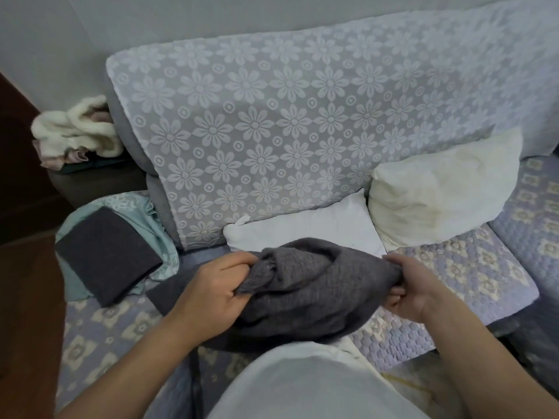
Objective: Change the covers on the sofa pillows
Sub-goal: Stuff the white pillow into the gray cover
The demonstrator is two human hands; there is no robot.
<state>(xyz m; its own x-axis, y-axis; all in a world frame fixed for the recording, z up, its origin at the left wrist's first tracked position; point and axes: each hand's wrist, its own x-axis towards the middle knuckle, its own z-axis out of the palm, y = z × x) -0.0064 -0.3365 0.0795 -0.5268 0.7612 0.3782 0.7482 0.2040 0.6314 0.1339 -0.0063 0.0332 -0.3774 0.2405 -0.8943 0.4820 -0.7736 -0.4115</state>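
A dark grey knitted pillow cover is held bunched between both hands above the quilted lilac sofa seat. The left hand is clamped on the cover's left gathered edge, fingers curled into the fabric. The right hand is closed on the right edge, cloth pinched between thumb and fingers. The lower part of the cover is draped over a white pillow at the bottom of the view, near the person.

Just behind the cover, a bare flat white pillow is seen lying against the floral lace-covered backrest. Beside it, to the right, a plump cream pillow is propped against the backrest. At left, a folded dark grey knitted cover is laid on pale teal patterned fabric. A cream fleecy bundle is noted on the armrest.
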